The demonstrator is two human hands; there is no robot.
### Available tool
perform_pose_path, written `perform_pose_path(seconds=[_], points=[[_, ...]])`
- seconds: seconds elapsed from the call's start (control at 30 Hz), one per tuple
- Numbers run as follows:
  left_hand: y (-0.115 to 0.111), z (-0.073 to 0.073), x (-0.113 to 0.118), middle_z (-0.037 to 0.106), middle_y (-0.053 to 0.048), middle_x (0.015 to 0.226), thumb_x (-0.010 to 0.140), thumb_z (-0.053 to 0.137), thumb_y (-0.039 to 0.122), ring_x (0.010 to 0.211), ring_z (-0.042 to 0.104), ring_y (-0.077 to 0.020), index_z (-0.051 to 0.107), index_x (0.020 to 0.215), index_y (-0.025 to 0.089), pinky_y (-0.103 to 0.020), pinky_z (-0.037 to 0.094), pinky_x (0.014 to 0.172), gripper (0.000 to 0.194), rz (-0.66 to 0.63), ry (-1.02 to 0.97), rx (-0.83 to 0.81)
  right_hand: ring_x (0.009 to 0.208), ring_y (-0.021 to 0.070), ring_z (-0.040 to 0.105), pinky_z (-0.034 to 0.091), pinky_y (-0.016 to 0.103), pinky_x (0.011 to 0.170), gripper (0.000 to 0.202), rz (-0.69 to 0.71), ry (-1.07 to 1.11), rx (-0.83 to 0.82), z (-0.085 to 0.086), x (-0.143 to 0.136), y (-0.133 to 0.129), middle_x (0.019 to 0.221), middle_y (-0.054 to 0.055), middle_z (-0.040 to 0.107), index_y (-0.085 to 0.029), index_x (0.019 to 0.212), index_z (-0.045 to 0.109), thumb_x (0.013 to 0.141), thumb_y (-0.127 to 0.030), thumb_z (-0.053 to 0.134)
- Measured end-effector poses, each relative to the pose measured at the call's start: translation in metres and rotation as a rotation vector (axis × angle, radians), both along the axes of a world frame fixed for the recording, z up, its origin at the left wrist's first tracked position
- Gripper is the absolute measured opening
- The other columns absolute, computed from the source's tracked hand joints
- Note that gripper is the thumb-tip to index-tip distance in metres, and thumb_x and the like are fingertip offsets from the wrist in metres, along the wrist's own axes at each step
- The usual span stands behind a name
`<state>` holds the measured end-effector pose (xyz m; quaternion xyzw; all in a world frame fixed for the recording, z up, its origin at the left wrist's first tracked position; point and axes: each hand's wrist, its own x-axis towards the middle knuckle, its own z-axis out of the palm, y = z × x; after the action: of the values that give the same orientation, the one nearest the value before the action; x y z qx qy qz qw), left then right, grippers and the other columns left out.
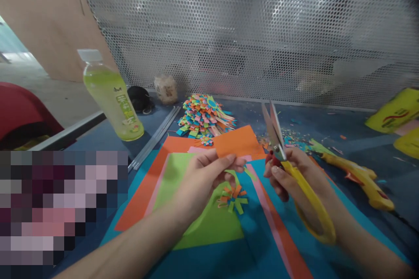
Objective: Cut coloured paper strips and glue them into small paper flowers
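Note:
My left hand (209, 172) pinches the lower edge of a small orange paper piece (240, 139) between thumb and fingers. To its right, my right hand (290, 178) grips a pair of scissors (307, 202) with yellow handles, the blades parted and pointing up and away from me. Just under my left hand lies a paper flower (236, 200) with orange and green strips. Beneath both hands are stacked sheets: a green sheet (212, 231), an orange sheet (137, 198) and a large blue sheet (203, 263). A narrow orange and pink strip (278, 235) runs toward me.
A pile of fringed paper flowers (204, 115) stands behind, with paper scraps (294, 137) to its right. A yellow glue gun (363, 178) lies at right. At left are a drink bottle (113, 100) and clear sticks (157, 135). A perforated metal panel (245, 30) closes the back.

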<state>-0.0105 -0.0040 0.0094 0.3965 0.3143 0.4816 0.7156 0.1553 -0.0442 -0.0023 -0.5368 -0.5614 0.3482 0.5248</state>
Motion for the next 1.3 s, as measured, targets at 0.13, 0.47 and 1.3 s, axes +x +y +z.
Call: perform_pose_path(seconds=[0.13, 0.47, 1.3], points=[[-0.004, 0.002, 0.000, 0.071, -0.005, 0.071, 0.072, 0.066, 0.019, 0.061, 0.064, -0.0120, 0.066, 0.065, 0.013, -0.018, 0.045, 0.046, 0.009, 0.043, 0.024, 0.081, 0.042, 0.0056, 0.034, 0.027, 0.021, 0.038, 0.029, 0.004, -0.151, 0.033, -0.002, 0.005, -0.001, 0.066, -0.004, 0.047, -0.022, 0.085, 0.040, 0.080, -0.048, 0.052], [-0.008, 0.003, -0.004, 0.073, -0.004, 0.079, 0.077, 0.062, 0.018, 0.061, 0.067, -0.0141, 0.069, 0.074, 0.018, -0.017, 0.047, 0.040, 0.009, 0.209, 0.009, 0.296, 0.057, 0.0115, 0.046, 0.038, 0.023, 0.046, 0.028, 0.120, -0.450, -0.010, -0.004, 0.017, -0.009, 0.074, -0.001, 0.049, -0.023, 0.090, 0.037, 0.084, -0.049, 0.044], [-0.008, 0.003, -0.004, 0.073, -0.004, 0.078, 0.077, 0.061, 0.016, 0.058, 0.066, -0.0122, 0.069, 0.071, 0.016, -0.016, 0.046, 0.039, 0.010, 0.170, 0.015, 0.244, 0.059, 0.0117, 0.043, 0.038, 0.024, 0.047, 0.031, 0.177, -0.456, -0.074, -0.003, 0.014, -0.009, 0.073, -0.002, 0.044, -0.023, 0.092, 0.034, 0.086, -0.053, 0.039]])
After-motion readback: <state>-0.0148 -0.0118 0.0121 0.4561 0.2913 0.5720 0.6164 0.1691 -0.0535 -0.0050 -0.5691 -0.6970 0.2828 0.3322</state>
